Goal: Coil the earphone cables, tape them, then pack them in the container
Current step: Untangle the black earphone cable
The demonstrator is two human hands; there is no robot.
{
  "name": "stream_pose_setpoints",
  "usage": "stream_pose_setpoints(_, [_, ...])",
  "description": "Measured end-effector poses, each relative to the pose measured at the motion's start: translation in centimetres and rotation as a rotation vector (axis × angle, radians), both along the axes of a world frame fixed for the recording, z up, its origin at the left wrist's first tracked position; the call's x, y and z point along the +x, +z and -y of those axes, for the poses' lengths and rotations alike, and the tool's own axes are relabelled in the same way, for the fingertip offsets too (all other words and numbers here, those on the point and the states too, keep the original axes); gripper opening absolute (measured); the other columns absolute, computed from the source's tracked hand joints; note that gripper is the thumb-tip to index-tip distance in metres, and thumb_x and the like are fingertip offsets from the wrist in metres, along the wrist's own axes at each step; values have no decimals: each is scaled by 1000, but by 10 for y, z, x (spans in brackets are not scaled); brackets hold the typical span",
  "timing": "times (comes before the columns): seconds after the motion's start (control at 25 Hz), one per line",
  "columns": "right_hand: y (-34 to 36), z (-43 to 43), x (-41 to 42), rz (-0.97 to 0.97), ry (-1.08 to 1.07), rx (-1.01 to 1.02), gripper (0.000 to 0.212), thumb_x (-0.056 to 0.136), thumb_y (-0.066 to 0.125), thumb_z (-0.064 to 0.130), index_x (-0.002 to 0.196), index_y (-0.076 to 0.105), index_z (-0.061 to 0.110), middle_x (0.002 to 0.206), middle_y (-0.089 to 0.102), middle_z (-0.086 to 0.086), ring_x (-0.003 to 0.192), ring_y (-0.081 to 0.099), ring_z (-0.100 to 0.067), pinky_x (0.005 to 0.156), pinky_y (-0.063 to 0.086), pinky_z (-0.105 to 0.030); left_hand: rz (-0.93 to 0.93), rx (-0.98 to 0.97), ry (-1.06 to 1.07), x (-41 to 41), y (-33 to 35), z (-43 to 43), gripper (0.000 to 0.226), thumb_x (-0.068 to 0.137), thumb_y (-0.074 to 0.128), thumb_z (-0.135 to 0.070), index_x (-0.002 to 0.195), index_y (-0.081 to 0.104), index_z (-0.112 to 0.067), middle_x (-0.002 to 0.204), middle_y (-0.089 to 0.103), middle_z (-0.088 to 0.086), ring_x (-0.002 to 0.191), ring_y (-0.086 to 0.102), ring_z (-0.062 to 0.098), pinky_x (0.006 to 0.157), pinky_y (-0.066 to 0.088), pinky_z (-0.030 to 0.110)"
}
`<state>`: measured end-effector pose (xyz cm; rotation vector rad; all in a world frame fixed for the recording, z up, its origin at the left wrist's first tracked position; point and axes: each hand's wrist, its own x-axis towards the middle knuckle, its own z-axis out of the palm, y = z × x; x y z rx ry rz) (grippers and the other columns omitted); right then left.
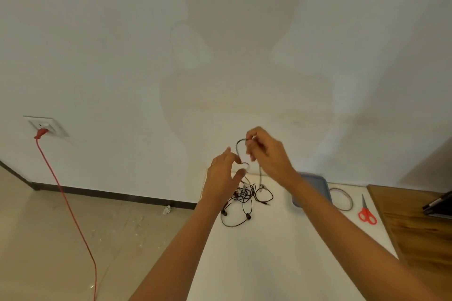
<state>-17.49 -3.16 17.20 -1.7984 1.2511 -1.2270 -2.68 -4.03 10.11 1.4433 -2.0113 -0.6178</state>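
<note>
Where the white tabletop (281, 252) lies closest, two bare forearms reach forward over it. Beyond them a loose tangle of thin black earphone cables (244, 199) sits on the white surface near its far left corner. Its loops sprawl with no single direction, and dark earbuds show at the near fringe. One strand (237, 148) is lifted out of the heap and stands roughly upright, bent into a narrow arch above the table. The left hand (222, 176) is raised with fingers nearly straight and thumb spread. The arch's lower curl lies at the thumb tip, but I cannot tell whether the hand pinches it. Higher and slightly farther, the right hand (266, 151) pinches the top of the arch between curled fingertips, and a tail of cable hangs straight down from it to the heap. To the right, partly behind the right forearm, rests a shallow grey-blue plastic container (319, 182). Past it lie a thin ring of tape (351, 201) and red-handled scissors (364, 208), blades pointing away. A pale wall (220, 56) stands behind.
</note>
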Motion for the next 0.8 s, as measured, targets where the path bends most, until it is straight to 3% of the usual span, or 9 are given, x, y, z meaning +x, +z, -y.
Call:
stream_pose_setpoints(0.08, [51,-11,-3,157,-24,-27,7,98,46,9,94,52,12,72,58,-4,65,55,-15,65,52,-29,-88,82,-4,0,19,-3,23,87,62,-41,105,55,-29,119,62,0,118,53,18,95,44,36])
stream_pose_setpoints(0.16, [94,-24,-3,317,-5,-23,10,99,44,11,93,50,16,76,58,-4,68,55,-16,71,54,-33,-107,195,-76,-2,41,-15,44,87,64,-43,123,52,-22,115,60,1,107,55,12,87,41,23])
stream_pose_setpoints(0.28, [146,-47,10,460,108,-21,10,100,43,11,93,48,17,87,59,-5,78,55,-17,80,52,-35,-98,321,-176,-13,67,-38,72,89,63,-42,149,29,-22,143,47,9,130,45,21,100,33,25])
stream_pose_setpoints(0.4, [181,-68,15,673,217,-9,12,101,39,11,94,47,17,99,60,-8,93,61,-24,91,50,-45,-100,309,-96,-16,79,-41,65,96,55,-29,152,24,-16,148,42,11,135,41,28,110,33,34])
stream_pose_setpoints(0.48, [194,-78,4,915,222,7,17,102,34,13,91,46,17,93,63,-8,83,65,-26,87,52,-48,-106,266,1,-6,85,-40,54,98,50,-17,149,31,-14,132,54,14,121,53,29,100,43,33])
stream_pose_setpoints(0.56, [192,-80,-17,1019,51,22,21,102,33,11,86,44,18,80,63,-5,56,53,-15,65,54,-35,-331,353,96,5,98,-38,48,97,43,-4,144,41,-17,105,57,9,96,61,22,77,50,25])
stream_pose_setpoints(0.68, [154,-67,-42,548,-300,90,15,97,42,10,86,46,18,80,56,-1,51,38,-11,54,37,-25,-848,535,74,9,135,-35,40,97,38,6,130,54,-9,84,51,5,80,65,20,69,60,26])
stream_pose_setpoints(0.72, [135,-65,-44,366,-302,173,6,95,51,14,91,49,18,85,56,1,58,41,-11,56,36,-24,-921,532,36,6,148,-33,35,97,39,5,125,57,-7,81,52,5,79,65,19,69,61,27])
stream_pose_setpoints(0.8, [100,-66,-38,75,-91,404,31,88,65,29,115,50,22,103,57,4,80,53,-8,66,39,-21,-993,503,-49,-4,175,-37,27,98,43,2,114,63,-6,79,56,5,78,65,16,71,60,27])
